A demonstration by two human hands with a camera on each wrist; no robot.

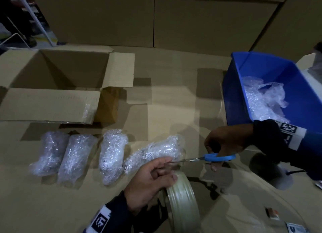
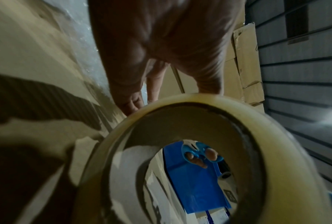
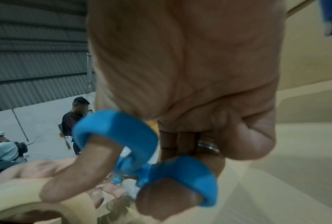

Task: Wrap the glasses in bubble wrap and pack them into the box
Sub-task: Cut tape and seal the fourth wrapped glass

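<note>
Clear packing tape, on a roll (image 1: 181, 203), stands on edge nearest the camera, the left hand (image 1: 149, 182) curled over its top with the thumb on the rim and the fingers pinching a strip pulled off the roll. Just beyond, the right hand (image 1: 224, 144) holds blue-handled scissors (image 1: 209, 158) — thumb through one loop, fingers through the other — with the blades pointing left at that strip beside the left fingers.

Four glasses already wrapped in bubble wrap lie in a row on the cardboard-covered table (image 1: 174, 96): the wrapped glass (image 1: 155, 151) closest to the hands lies slanted, its lower end just beside the left fingers; the other three bundles (image 1: 76, 154) lie side by side to its left. None is in the box.

Farther back, the cardboard box (image 1: 57, 79) sits at the left with flaps open, and a blue bin (image 1: 235, 100) at the right holds loose bubble wrap (image 1: 261, 100). Stacked cartons (image 1: 156, 18) stand behind.
</note>
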